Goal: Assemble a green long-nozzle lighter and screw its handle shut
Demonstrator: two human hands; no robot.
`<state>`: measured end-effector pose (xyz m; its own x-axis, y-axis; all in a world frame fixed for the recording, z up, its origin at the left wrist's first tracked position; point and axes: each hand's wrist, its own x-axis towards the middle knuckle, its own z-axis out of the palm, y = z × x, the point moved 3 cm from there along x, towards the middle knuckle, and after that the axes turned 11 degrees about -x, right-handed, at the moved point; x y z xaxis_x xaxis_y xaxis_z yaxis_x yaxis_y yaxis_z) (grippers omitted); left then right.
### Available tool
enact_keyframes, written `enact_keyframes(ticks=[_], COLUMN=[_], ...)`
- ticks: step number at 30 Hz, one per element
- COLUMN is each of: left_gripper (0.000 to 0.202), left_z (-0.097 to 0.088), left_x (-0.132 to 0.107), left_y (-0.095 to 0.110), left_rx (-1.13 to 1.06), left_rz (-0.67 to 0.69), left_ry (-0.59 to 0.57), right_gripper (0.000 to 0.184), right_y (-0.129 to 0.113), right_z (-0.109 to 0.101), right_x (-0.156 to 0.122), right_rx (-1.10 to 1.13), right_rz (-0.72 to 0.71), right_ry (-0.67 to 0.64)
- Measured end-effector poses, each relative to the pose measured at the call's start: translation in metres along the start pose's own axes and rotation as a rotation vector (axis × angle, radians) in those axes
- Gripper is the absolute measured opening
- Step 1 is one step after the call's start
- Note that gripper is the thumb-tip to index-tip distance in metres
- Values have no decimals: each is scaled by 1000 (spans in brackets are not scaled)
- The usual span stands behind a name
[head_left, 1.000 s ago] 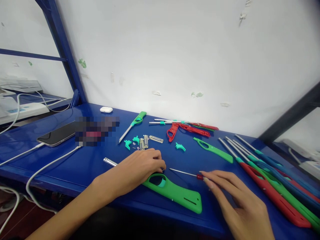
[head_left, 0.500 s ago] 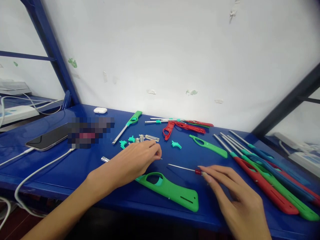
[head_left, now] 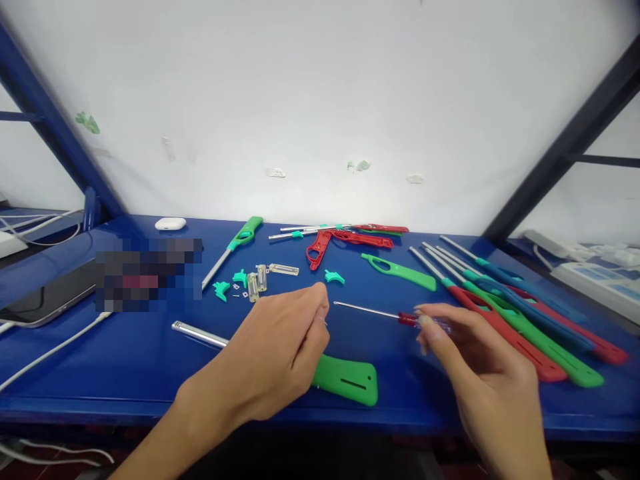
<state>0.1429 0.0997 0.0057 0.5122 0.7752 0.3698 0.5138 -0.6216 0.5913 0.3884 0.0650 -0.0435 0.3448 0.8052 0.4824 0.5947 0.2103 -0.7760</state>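
Note:
My right hand (head_left: 485, 380) grips a small screwdriver (head_left: 407, 320) with a clear red handle, its thin shaft pointing left. My left hand (head_left: 280, 347) is closed in a pinch above the table, near the screwdriver's tip; a tiny bit of something shows at the fingers, too small to name. Below and behind the left hand lies a green gas lighter (head_left: 350, 380), its metal tube (head_left: 200, 333) reaching out to the left. Its middle is hidden by the hand. Beyond the left hand lie teal triggers (head_left: 334, 276) and small metal-and-plastic parts (head_left: 253, 287).
A whole green lighter (head_left: 247, 233) lies further back. Opened red casings (head_left: 317, 252) and a green half-casing (head_left: 400, 271) are near the wall. Several lighters (head_left: 500, 320) are lined up at right. A phone (head_left: 45, 293), cables and a white earbud case (head_left: 171, 224) are at left.
The view has shifted right and closer. My right hand has lifted the screwdriver off the table and holds more of its handle. My left hand has turned, its fingers still pinched.

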Motion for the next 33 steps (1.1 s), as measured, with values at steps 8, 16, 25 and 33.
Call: enact_keyframes(ticks=[8,16,25,33], left_gripper=[20,25,19,26], left_z=[11,7,25,39], left_x=[-12,-26,-22,-20], left_y=[1,5,17,15], left_rx=[-31,-193,-298,-204], left_rz=[56,244,352,392], left_ry=[-10,178,190,157], right_gripper=[20,18,9,9], right_y=[-2,-6,-7,-8], right_z=[-1,0,1,0], right_x=[-1,1,3,2], right_rx=[46,77,102,124], right_rz=[53,56,38,23], right_ry=[97,47,29,15])
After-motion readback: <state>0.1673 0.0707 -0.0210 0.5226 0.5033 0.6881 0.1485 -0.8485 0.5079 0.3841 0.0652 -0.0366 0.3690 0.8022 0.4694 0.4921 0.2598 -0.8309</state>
